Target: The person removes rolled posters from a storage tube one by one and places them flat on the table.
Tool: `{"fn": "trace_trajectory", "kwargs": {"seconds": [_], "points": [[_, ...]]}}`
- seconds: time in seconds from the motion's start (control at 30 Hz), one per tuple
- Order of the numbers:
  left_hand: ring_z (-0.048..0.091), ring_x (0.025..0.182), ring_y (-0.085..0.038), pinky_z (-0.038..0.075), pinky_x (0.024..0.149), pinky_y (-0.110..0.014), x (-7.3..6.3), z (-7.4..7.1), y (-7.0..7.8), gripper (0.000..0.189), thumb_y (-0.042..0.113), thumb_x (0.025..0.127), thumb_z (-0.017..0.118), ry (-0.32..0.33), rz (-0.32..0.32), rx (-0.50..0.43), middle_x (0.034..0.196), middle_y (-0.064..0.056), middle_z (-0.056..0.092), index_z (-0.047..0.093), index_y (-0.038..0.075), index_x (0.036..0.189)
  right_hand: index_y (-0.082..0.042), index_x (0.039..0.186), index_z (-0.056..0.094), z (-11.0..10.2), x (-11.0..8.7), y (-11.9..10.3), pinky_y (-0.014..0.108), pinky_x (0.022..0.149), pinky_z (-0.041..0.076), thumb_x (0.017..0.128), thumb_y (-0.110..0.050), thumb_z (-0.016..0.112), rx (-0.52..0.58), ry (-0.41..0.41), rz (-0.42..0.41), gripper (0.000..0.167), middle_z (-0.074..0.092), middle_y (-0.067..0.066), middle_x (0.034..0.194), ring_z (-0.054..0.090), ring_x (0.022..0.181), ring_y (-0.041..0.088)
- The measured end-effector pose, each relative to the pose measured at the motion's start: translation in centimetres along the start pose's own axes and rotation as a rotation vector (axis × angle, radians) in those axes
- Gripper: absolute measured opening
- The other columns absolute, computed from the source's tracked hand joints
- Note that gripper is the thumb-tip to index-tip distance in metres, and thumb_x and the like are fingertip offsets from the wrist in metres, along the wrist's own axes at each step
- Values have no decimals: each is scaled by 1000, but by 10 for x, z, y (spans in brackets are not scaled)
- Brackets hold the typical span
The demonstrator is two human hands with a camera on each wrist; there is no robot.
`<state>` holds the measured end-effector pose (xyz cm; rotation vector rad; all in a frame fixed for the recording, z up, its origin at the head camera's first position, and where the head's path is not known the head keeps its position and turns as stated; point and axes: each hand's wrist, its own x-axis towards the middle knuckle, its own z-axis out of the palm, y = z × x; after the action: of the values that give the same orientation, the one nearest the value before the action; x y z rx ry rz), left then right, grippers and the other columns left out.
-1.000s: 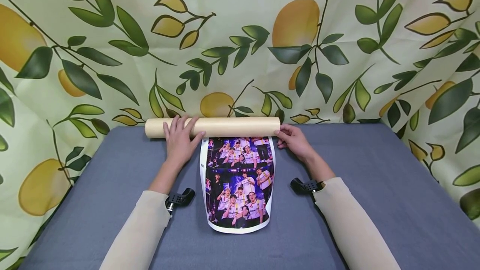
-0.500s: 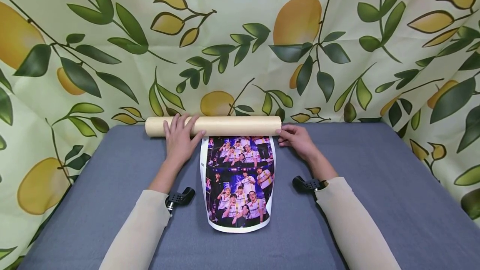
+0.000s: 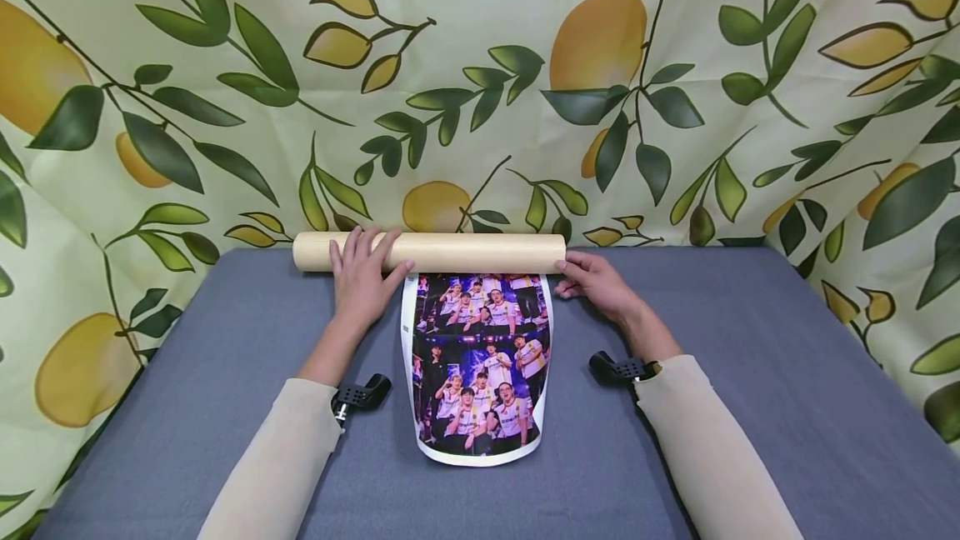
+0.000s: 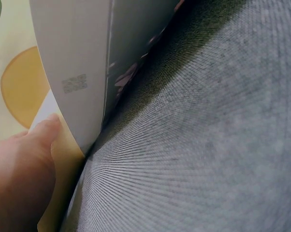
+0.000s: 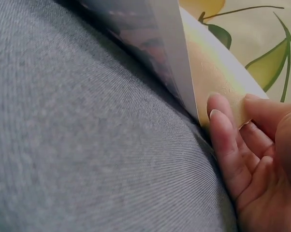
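A long cream-coloured roll lies crosswise near the back of the table. Spread over its left part is my left hand, fingers reaching across the top and thumb along the near side. My right hand pinches the roll's right end; the right wrist view shows the thumb and fingertips right at its edge. From under the roll, a glossy poster extends toward me, printed with repeated group photos and bordered in white. Its near end curves upward. In the left wrist view, the poster's white margin rises beside my thumb.
Grey-blue cloth covers the table. Behind it hangs a pale curtain patterned with fruit and leaves. Black camera mounts sit at both wrists, beside beige sleeves.
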<state>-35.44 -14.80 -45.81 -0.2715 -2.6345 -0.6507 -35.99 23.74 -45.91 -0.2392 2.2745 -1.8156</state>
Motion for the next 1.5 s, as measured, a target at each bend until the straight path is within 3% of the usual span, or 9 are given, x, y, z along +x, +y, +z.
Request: {"fn": "trace_trajectory", "kwargs": {"seconds": [0.1, 0.3, 0.43, 0.57, 0.77, 1.03, 1.5], "points": [[20, 154, -40, -4, 124, -66, 0, -1, 1, 61, 48, 96, 64, 3, 6, 6, 156, -14, 41, 49, 23, 150, 12, 138, 50, -1, -1, -1, 17, 69, 57, 106, -21, 52, 4, 14, -1, 45, 67, 2, 88, 66, 71, 3], [20, 154, -40, -3, 124, -66, -1, -2, 1, 61, 48, 96, 64, -2, 12, 13, 156, -14, 41, 49, 23, 149, 12, 117, 59, 0, -2, 0, 17, 63, 56, 100, -15, 63, 69, 123, -11, 32, 66, -2, 76, 62, 63, 3], [20, 154, -41, -2, 124, -67, -2, -1, 2, 61, 47, 96, 65, -5, 16, 13, 156, -14, 41, 49, 22, 149, 0, 102, 65, -4, -6, 3, 17, 59, 55, 102, -15, 61, 160, 144, -21, 16, 63, -2, 73, 61, 60, 3], [21, 154, -41, -2, 124, -66, -3, -1, 2, 61, 48, 96, 65, -8, 14, 24, 156, -14, 41, 49, 22, 149, -11, 89, 67, -9, -10, 5, 17, 57, 55, 105, -18, 55, 258, 143, -22, 21, 63, -1, 70, 62, 59, 4], [21, 153, -41, -1, 124, -67, -2, -4, 0, 60, 48, 96, 65, 2, 20, 42, 155, -15, 41, 49, 22, 148, -7, 93, 64, -14, -18, 4, 19, 59, 58, 104, -20, 56, 275, 176, -28, 19, 66, 5, 86, 69, 62, 6], [21, 153, -42, -1, 124, -68, -3, -6, -4, 61, 47, 96, 65, 3, 7, 38, 155, -16, 41, 49, 21, 148, -7, 104, 61, -30, -28, 10, 19, 66, 60, 105, -19, 55, 332, 239, -13, 14, 68, 1, 85, 70, 67, 5], [19, 154, -42, -3, 124, -66, -4, -1, -1, 61, 47, 96, 64, -6, 13, 24, 156, -16, 40, 48, 22, 149, -10, 91, 65, -100, -69, 23, 21, 70, 61, 103, -18, 58, 487, 449, -29, 15, 68, -1, 80, 72, 72, 8]]}}
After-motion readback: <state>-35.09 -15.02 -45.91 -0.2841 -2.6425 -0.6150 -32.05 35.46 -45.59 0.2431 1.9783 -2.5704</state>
